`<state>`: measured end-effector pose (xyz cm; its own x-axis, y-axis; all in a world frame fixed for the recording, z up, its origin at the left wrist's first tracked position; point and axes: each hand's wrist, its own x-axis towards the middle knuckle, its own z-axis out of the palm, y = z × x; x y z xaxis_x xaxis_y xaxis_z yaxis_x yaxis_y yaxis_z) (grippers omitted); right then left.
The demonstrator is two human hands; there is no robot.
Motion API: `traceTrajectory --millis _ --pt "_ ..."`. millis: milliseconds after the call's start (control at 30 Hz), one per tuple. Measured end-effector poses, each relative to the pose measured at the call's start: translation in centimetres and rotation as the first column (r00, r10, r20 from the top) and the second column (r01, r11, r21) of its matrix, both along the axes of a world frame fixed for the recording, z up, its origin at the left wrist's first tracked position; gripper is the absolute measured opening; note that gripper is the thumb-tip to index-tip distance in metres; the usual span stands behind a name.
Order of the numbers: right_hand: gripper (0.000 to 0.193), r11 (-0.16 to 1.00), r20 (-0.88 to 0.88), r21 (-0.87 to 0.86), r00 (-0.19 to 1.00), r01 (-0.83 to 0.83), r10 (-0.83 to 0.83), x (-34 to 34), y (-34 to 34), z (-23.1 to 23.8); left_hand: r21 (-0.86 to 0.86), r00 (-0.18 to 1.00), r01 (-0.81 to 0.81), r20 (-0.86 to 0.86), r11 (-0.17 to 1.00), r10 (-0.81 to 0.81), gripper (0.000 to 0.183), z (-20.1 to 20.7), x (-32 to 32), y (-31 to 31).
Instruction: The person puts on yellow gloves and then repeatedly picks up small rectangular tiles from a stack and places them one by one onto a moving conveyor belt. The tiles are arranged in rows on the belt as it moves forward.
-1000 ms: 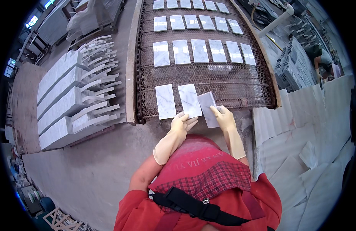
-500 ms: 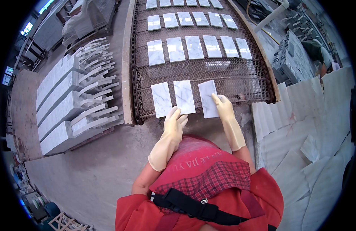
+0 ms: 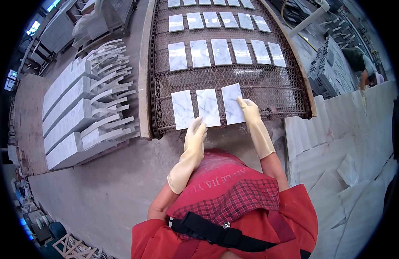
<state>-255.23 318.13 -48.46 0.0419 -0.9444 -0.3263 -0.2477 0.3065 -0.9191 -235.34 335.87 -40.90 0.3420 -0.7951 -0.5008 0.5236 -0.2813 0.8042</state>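
Observation:
At the near end of a wire-mesh conveyor [image 3: 268, 97] lie two white marble tiles with grey veins, the left tile [image 3: 182, 110] and the middle tile [image 3: 209, 105]. A third marble tile [image 3: 232, 105] stands slightly farther out beside them, a little tilted. My right hand [image 3: 250, 111], in a cream rubber glove, grips this third tile by its right edge, thumb on top; the fingers beneath are hidden. My left hand [image 3: 195, 134], gloved alike, is at the near left corner of the middle tile, fingers stretched out and holding nothing.
Rows of marble tiles [image 3: 221, 52] lie farther up the belt. Stacked stone slabs with curved strips [image 3: 85, 108] stand at left. White sheeting [image 3: 337, 142] covers the right side. Beyond it are more stacked pieces [image 3: 331, 67] and another person [image 3: 368, 64].
My right hand has pushed the third tile slightly away from me, nearer to level with the others. My left hand's fingers have drawn closer together beside the middle tile.

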Motion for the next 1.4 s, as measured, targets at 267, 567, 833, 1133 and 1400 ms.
traceTrajectory --millis 267,567,833,1133,1400 --pt "0.050 0.998 -0.102 0.041 0.993 -0.056 0.060 0.7 -1.2 1.9 -0.056 0.993 0.066 0.103 0.996 -0.060 0.047 4.1 3.8 1.8" --pt "0.055 0.984 -0.219 0.054 0.959 -0.170 0.178 0.3 -1.8 3.2 -0.147 0.997 -0.065 0.018 0.987 0.069 0.051 4.9 6.2 5.4" --pt "0.048 0.980 -0.603 -0.113 0.795 -0.163 0.063 1.0 0.2 8.2 -0.114 0.994 -0.107 0.016 0.988 0.110 0.051 4.0 7.4 7.5" --pt "0.074 0.485 -0.869 -0.353 0.472 -0.800 0.146 7.3 6.8 8.4 -0.066 0.994 -0.106 -0.005 0.992 0.106 0.042 4.1 8.7 9.2" --pt "0.080 0.414 -0.875 -0.449 0.484 -0.792 -0.024 8.8 7.0 6.4 -0.071 0.989 -0.145 -0.025 0.987 0.144 0.043 4.0 10.6 11.4"
